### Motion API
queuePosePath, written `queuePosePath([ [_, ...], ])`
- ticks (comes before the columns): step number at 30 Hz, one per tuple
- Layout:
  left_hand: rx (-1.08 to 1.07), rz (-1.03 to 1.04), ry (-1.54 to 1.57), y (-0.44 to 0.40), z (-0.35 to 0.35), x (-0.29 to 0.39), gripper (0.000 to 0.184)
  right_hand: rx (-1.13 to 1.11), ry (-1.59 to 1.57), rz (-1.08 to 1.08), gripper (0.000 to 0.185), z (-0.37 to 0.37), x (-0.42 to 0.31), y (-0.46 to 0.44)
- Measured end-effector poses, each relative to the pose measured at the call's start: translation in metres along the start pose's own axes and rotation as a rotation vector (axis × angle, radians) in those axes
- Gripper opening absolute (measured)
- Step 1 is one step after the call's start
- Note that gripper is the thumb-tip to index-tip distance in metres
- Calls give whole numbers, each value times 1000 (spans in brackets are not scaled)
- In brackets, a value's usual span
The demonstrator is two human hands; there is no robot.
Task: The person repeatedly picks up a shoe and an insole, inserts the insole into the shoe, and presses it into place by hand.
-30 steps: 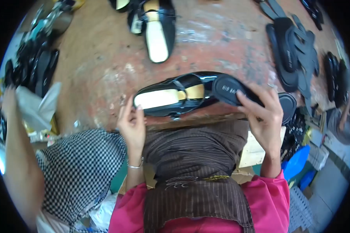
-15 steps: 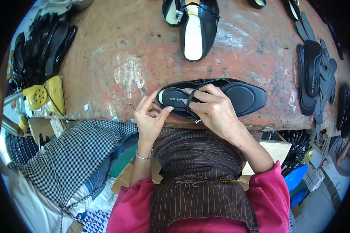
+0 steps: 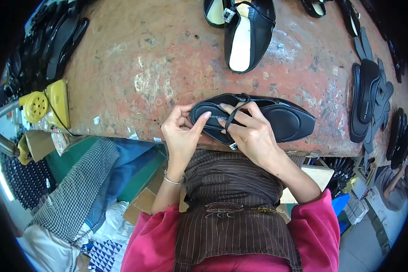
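Note:
A black flat shoe (image 3: 306,123) lies sideways at the table's near edge, toe to the right. Inside it is a black insole (image 3: 203,109) with pale lettering, partly covered by fingers. My left hand (image 3: 181,131) grips the heel end, fingers around the far side and thumb pressed on the insole. My right hand (image 3: 255,131) is closed over the shoe's middle, its fingertips on the insole beside the thin black strap (image 3: 232,117). A sparkling buckle (image 3: 233,146) hangs at the near side, below the right hand.
Another black shoe (image 3: 263,34) with a pale inner sole lies ahead, next to its mate. Loose black insoles (image 3: 361,104) are stacked at right. Dark shoe parts (image 3: 61,41) and a yellow lamp-like device (image 3: 56,104) are at left. A person in checked cloth (image 3: 79,186) is at lower left.
My left thumb has moved onto the insole near the heel. The pale strip showing at the heel is now covered. The view has shifted slightly, and the person in checked cloth has moved.

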State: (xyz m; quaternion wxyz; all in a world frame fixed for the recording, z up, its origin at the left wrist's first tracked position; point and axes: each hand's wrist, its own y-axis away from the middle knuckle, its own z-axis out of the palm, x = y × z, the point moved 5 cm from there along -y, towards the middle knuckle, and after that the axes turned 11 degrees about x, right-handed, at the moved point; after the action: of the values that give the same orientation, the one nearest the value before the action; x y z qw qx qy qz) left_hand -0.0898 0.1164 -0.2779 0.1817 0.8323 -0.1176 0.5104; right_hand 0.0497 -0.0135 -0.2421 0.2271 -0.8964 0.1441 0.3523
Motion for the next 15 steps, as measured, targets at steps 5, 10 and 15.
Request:
queuePosePath([
  [5, -1, -138, 179, -7, 7, 0, 18, -141, 12, -222, 39, 4, -1, 5],
  [10, 23, -135, 179, -7, 6, 2, 11, -231, 7, -210, 42, 12, -6, 1],
  [15, 16, -72, 85, -10, 6, 3, 17, -243, 292, -137, 36, -16, -11, 20],
])
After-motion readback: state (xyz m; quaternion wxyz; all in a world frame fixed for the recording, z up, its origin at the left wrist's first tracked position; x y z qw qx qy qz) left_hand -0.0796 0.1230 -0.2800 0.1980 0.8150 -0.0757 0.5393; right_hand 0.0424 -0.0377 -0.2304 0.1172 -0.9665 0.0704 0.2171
